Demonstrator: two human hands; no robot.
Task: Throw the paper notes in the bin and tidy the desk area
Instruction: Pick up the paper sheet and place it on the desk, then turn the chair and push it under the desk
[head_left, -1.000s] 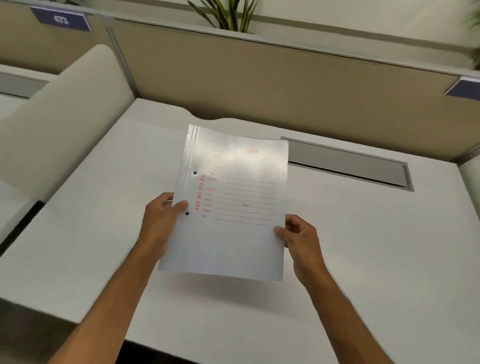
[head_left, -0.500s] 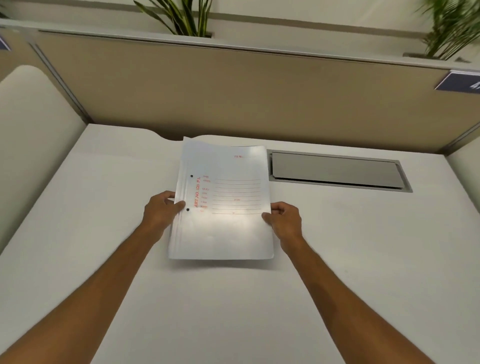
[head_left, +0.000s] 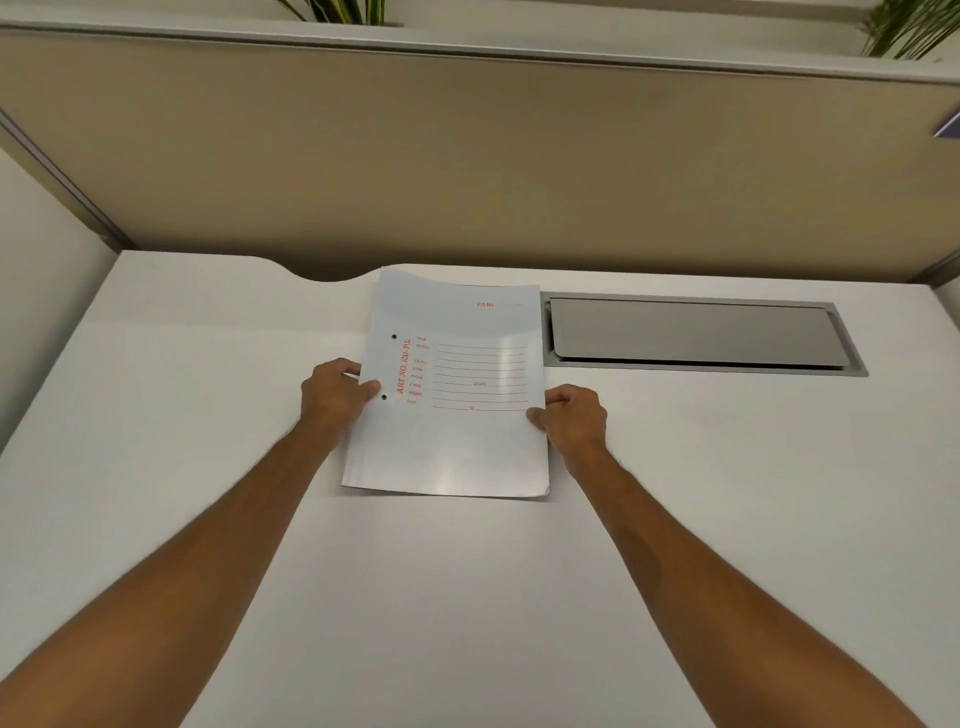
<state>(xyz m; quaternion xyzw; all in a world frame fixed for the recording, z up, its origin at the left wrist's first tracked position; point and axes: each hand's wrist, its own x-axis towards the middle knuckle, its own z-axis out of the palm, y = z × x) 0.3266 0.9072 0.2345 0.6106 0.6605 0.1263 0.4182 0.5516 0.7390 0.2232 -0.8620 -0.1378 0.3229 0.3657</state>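
Observation:
A glossy white file folder (head_left: 457, 441) with red printed lines and two punch holes lies almost flat on the white desk (head_left: 208, 467), near the back middle. My left hand (head_left: 335, 395) grips its left edge, thumb on top beside the lower hole. My right hand (head_left: 571, 418) grips its right edge, thumb on the cover. The folder's far end reaches the desk's back edge. No paper notes and no bin are in view.
A grey metal cable flap (head_left: 696, 332) is set into the desk just right of the folder. A tan partition panel (head_left: 467, 156) closes off the back, with plants (head_left: 337, 10) behind it. White side panels stand at the left (head_left: 41, 270) and far right.
Both hands have carried the folder away from me and lowered it from a raised tilt to nearly flat on the desk, beside the cable flap.

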